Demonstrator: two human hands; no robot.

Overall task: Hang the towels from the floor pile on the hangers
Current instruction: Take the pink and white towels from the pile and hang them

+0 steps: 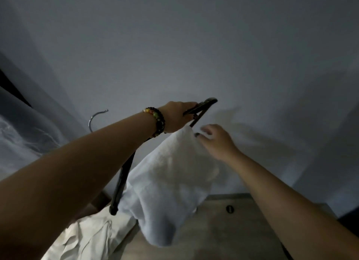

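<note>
- Two bare hands work at one dark hanger [124, 168] held up against a plain grey wall [174, 45].
- Left hand [177, 116], wearing a beaded bracelet [156, 121], grips the hanger near its far end, fingers curled round the dark frame.
- Long axis of the hanger runs on a slant: the far end sits at about one o'clock from the left hand, and the near end points down toward seven o'clock, close to the person's left forearm.
- Silver hook [95, 118] of the hanger curves out at about nine o'clock from the left hand, free of any rail.
- White towel [171, 184] drapes over the lower bar of the hanger, its top fold just below the left hand at about five o'clock, and the rest hangs down in a loose, bunched fall.
- Right hand [215, 141] hovers at about three o'clock from the towel's top fold, fingers loosely spread and slightly blurred; the thumb seems to touch the cloth edge, but I cannot tell whether it pinches anything.
- Right hand is the nearer one to the towel's upper edge, so by my judgement it is the hand placed to pull or smooth the cloth along the bar, toward the seven o'clock end.
- More pale cloth [87, 238] lies crumpled low at seven o'clock, on a wooden floor [223, 230].
</note>
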